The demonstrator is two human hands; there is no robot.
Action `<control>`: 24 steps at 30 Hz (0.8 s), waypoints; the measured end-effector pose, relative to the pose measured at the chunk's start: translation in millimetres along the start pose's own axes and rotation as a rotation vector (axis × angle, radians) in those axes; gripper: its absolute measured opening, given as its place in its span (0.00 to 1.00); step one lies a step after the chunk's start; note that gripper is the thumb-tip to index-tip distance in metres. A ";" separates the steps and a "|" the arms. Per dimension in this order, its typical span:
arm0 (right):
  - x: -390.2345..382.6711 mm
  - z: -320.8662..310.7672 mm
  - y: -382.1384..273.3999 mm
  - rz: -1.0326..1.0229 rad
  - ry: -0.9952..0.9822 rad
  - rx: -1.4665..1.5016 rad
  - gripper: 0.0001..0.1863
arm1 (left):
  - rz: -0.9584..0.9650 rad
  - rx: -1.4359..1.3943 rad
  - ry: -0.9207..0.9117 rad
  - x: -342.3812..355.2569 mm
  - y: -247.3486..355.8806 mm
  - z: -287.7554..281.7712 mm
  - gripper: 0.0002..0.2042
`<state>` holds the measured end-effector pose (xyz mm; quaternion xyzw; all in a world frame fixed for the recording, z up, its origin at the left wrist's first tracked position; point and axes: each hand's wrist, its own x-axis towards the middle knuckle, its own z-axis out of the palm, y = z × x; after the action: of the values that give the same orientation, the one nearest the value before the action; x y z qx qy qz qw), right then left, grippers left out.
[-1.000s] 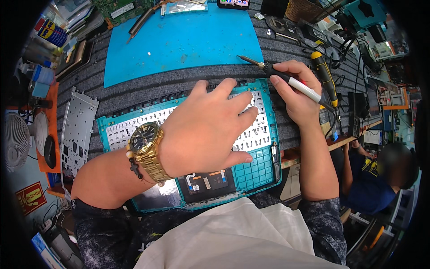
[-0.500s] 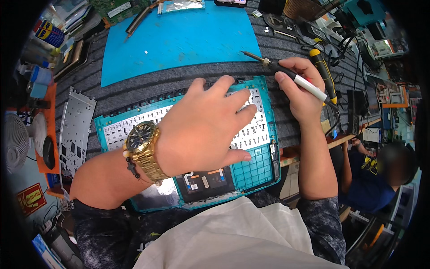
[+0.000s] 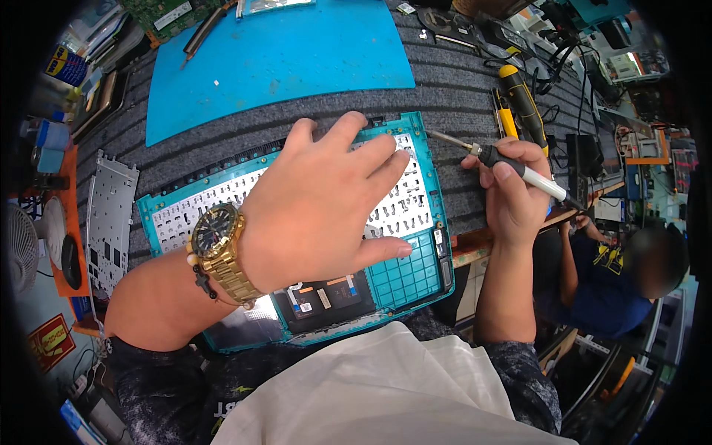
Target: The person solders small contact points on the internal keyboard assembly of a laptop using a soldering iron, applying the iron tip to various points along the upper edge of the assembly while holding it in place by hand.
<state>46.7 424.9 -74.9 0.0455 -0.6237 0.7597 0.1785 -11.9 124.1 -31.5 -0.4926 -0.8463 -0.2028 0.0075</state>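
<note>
A: The teal laptop shell [image 3: 415,278], underside up with the keyboard back showing, lies on the grey ribbed worktop [image 3: 460,89] right under the left hand [image 3: 319,211]. That hand is spread flat, fingers apart, pressing down on the white keyboard plate [image 3: 404,208].

B: And the right hand [image 3: 512,196]?

A: Closed round a screwdriver [image 3: 512,165], held like a pen, its tip pointing away from the palm toward the shell's far corner. It sits just beside the shell's right edge, not touching it.

B: Anything different from a second ago?

A: Yes. The right hand then rested at the shell's top right corner with the tool angled off to the side; now it has drawn slightly clear of the frame, and the tip is turned toward the shell. The left hand has stayed planted. I read that as the shell being steadied while the tool is lined up again.

B: What lies beyond the hands?

A: A blue mat [image 3: 274,59] past the left fingertips, and yellow-handled drivers [image 3: 523,104] beyond the right. A perforated metal plate [image 3: 107,219] lies outside the left wrist.
</note>
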 end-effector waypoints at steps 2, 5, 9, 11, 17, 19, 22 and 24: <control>-2.5 -3.7 1.6 -0.022 -0.037 -0.051 0.12 | -0.005 0.017 0.001 0.5 1.3 0.4 0.41; -2.5 -5.3 3.1 -0.016 -0.056 -0.116 0.12 | -0.012 0.028 -0.022 1.7 2.9 0.3 0.42; -2.2 -4.3 1.6 0.000 -0.056 -0.157 0.12 | -0.008 0.028 -0.025 1.3 2.8 -0.2 0.42; -2.1 -7.1 2.9 -0.020 -0.062 -0.218 0.12 | -0.007 0.029 -0.026 1.2 2.9 -0.8 0.43; -2.0 -6.0 -0.8 -0.039 -0.097 -0.345 0.12 | -0.018 0.019 -0.062 2.3 4.9 -2.5 0.46; -1.2 -1.4 -2.3 -0.043 -0.113 -0.362 0.12 | -0.021 0.019 -0.064 1.5 4.0 -2.6 0.46; -1.2 0.1 -2.0 -0.052 -0.128 -0.398 0.11 | -0.020 0.019 -0.068 0.9 3.4 -3.0 0.47; -1.1 0.7 -2.0 -0.056 -0.129 -0.414 0.11 | -0.019 0.017 -0.070 0.6 3.1 -2.8 0.47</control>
<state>48.2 424.3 -73.3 0.0738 -0.7749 0.6058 0.1645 -10.1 125.0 -27.8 -0.4912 -0.8525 -0.1780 -0.0199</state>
